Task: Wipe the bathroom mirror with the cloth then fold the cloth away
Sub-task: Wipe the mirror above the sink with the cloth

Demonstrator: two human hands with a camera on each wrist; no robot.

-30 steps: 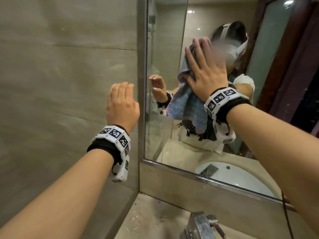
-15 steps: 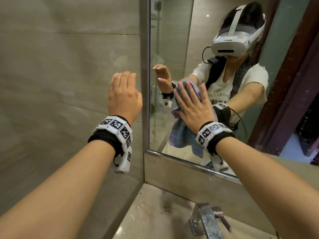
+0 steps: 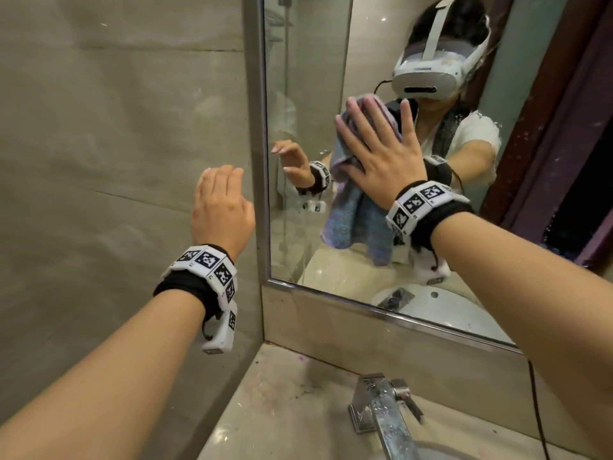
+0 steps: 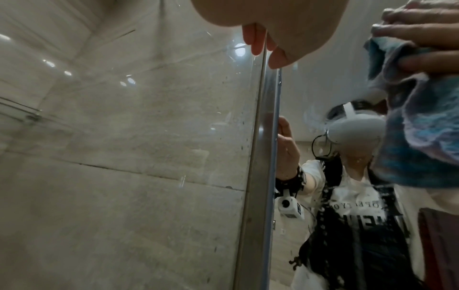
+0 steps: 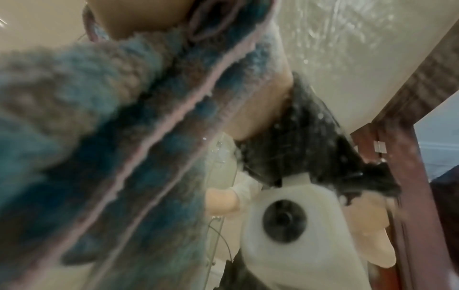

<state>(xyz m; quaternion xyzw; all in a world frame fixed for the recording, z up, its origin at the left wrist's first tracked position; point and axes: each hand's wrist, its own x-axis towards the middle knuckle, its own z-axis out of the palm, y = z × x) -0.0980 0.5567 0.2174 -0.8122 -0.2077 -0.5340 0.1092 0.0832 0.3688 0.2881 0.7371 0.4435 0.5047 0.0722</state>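
In the head view, the right hand [image 3: 381, 154] is seen in the upper middle of the frame, laid flat with its fingers straight and spread, and the cloth [image 3: 348, 207] is pressed by it against the glass of the mirror [image 3: 331, 51]. The cloth is blue with pinkish edges; its upper part is covered by the palm and fingers, and its lower part hangs loose below the wrist, in the centre of the frame. In the right wrist view the cloth [image 5: 111, 137] fills the left half of the picture and is blurred, so its folds cannot be told well; it seems to lie against wet glass.

The left hand [image 3: 222, 207] is found at the middle left of the head view, with fingers straight and close together, placed on the tiled wall [image 3: 116, 144] just beside the metal frame [image 3: 257, 144] of the mirror. Nothing is held by it. In the left wrist view, at the top of the picture, its fingertips [image 4: 257, 39] are seen at the frame's edge.

At the bottom of the head view a chrome tap [image 3: 384, 413] is seen on the stone counter [image 3: 282, 410], below the mirror. Black and white marker bands are worn on both wrists
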